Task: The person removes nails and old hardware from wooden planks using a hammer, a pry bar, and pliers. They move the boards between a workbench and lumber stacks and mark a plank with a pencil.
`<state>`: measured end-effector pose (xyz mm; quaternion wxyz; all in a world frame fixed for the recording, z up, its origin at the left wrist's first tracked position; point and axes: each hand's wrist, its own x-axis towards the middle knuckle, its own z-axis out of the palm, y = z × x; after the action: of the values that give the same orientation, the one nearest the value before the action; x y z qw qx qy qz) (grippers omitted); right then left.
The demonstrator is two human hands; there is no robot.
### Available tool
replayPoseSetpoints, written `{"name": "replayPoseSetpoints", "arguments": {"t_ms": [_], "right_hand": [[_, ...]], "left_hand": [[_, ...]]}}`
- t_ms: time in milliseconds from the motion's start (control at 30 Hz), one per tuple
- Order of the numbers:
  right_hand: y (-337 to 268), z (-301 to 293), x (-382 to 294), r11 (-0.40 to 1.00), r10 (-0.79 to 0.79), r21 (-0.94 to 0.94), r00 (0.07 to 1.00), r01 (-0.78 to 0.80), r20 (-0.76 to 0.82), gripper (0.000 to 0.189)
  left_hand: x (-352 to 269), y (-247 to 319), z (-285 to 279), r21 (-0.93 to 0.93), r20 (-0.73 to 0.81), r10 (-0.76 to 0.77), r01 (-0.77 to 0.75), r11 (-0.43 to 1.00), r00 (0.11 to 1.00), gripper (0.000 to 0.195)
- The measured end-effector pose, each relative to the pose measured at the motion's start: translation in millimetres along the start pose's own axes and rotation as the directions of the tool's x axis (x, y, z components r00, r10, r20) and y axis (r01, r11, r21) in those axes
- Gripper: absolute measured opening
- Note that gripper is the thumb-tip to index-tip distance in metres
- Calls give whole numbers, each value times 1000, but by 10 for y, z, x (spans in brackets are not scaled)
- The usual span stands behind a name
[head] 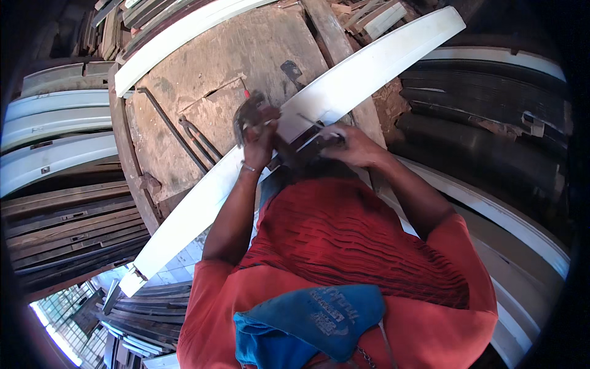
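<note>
A long white board (368, 74), apparently a door-frame piece, lies diagonally across a worn wooden bench. My left hand (259, 143), with a metal bracelet at its wrist, is closed on a dark, motion-blurred tool (246, 115) over the board's near side; its kind is unclear. To its right, my right hand (352, 144) grips a thin metal tool (309, 120), whose shaft points left over the board. Between the hands, a dark recessed part (306, 138) shows at the board's edge, partly hidden. Beyond my left hand, a thin tool with a red part (245, 90) lies on the bench.
On the wooden bench (198, 69) lie a dark pry bar (173, 129), pincers with long handles (200, 138) and a flat black metal piece (291, 70). Another white board (170, 46) crosses the far edge. Stacked boards (73, 217) stand left, and dark panels (484, 124) right.
</note>
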<state>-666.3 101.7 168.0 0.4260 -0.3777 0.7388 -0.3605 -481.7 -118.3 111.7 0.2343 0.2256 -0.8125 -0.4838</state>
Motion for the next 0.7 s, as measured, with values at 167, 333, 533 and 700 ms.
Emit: {"name": "replayPoseSetpoints", "arguments": {"t_ms": [167,333,533,700], "right_hand": [[-483,242,-4,990,-116,-70,986,125,120,61],[-166,616,-75,954,13,300,1000,-13,2,46],[210,571,-59,768,36,628,970,128,-242,40],[92,-233,-519,827,236,562,892,24,-386,39]], "left_hand": [[210,781,344,-385,244,-14,110,916,970,51],[117,743,204,187,636,-83,-49,981,767,48],[88,635,88,442,598,-200,-111,890,777,53],[17,305,226,-56,334,-109,135,989,936,34]]}}
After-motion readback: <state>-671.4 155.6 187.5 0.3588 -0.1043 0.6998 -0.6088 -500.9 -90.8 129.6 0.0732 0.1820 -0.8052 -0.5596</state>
